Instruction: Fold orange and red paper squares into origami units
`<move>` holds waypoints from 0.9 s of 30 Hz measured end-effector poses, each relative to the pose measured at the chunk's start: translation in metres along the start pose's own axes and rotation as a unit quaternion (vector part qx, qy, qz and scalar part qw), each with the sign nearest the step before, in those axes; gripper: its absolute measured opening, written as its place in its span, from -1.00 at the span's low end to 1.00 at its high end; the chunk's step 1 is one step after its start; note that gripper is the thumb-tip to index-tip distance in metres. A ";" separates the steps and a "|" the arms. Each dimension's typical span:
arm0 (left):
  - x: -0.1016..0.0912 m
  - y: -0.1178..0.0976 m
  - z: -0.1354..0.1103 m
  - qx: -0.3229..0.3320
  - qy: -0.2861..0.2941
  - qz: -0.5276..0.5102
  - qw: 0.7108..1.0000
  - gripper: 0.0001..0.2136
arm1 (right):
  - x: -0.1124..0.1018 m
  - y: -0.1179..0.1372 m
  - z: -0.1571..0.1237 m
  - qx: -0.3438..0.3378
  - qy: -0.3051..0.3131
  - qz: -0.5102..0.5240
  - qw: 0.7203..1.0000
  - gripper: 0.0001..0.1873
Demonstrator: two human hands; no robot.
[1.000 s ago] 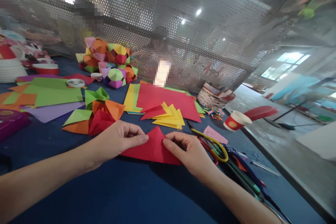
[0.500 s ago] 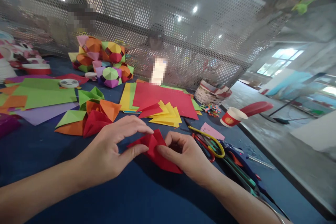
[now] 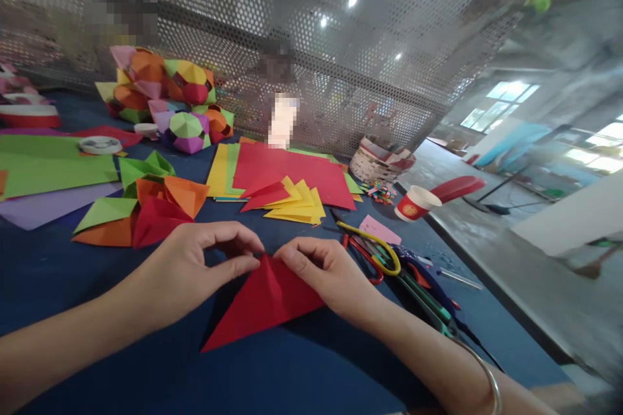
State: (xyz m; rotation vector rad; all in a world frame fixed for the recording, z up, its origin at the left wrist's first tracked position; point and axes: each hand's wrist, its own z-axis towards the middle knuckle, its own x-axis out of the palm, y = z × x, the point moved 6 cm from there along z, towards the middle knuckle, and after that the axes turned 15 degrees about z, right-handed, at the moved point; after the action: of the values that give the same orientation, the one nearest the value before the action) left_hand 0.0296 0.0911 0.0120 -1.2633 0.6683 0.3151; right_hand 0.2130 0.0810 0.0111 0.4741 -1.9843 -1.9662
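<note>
A folded red sheet of origami paper point(image 3: 272, 301) forms a triangle over the blue tabletop, its peak up and a crease down its middle. My left hand point(image 3: 207, 266) has thumb and fingertips closed at the left side of the peak. On the right of the peak, my right hand point(image 3: 326, 272) pinches the paper's upper edge between thumb and curled fingers. Left of my left hand sits a group of folded paper pieces: red point(image 3: 158, 224), orange point(image 3: 172, 193) and green point(image 3: 143, 172).
Behind lie red sheets point(image 3: 296, 172) and folded yellow pieces point(image 3: 299, 202). Scissors with yellow handles point(image 3: 377, 240) and a dark glue gun point(image 3: 428, 279) are at right, near a paper cup point(image 3: 417, 203). Coloured paper balls point(image 3: 187, 130) stand at back left, before a perforated metal screen point(image 3: 316, 78).
The red paper has gone from a bunched shape to a spread triangle with its left corner pointing toward me. My right hand has moved up to its peak. The view has shifted slightly right.
</note>
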 end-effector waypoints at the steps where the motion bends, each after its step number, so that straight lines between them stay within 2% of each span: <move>1: -0.003 -0.002 0.001 -0.009 -0.010 0.002 1.000 -0.78 | 0.000 -0.001 0.000 0.000 0.001 -0.003 1.000 -0.47; 5: -0.010 -0.002 0.004 -0.028 -0.029 -0.011 0.999 -0.74 | 0.002 -0.005 0.001 0.024 0.008 -0.005 1.000 -0.57; 9: 0.005 -0.003 -0.004 -0.005 0.056 -0.068 0.996 -0.64 | 0.003 -0.002 0.000 -0.001 0.003 -0.037 0.999 -0.69; 12: 0.020 -0.007 -0.015 0.018 0.120 -0.027 0.992 -0.54 | 0.002 0.000 -0.001 -0.020 -0.015 -0.042 0.999 -0.75; 15: 0.027 -0.003 -0.018 0.024 0.115 0.053 0.992 -0.79 | 0.002 0.002 -0.002 -0.032 -0.024 -0.023 0.999 -0.72; 17: 0.024 0.005 -0.016 0.010 0.086 0.067 0.994 -0.75 | 0.002 0.004 -0.002 -0.038 -0.024 -0.005 0.999 -0.66; 20: 0.019 0.016 -0.010 -0.024 0.062 -0.015 0.998 -0.76 | 0.001 0.002 -0.002 -0.021 -0.029 0.008 0.999 -0.63; 22: 0.018 0.020 -0.007 -0.043 0.067 -0.077 0.994 -0.74 | -0.001 0.000 -0.002 -0.001 -0.042 0.000 0.999 -0.61; 27: 0.018 0.017 -0.004 -0.099 0.082 -0.167 0.977 -0.66 | -0.007 -0.003 -0.001 0.017 -0.077 0.022 0.997 -0.55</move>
State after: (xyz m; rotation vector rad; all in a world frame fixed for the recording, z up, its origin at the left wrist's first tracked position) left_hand 0.0320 0.0897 -0.0130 -1.5783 0.5609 -0.0031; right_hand 0.2199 0.0833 0.0086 0.2916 -2.1035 -1.9988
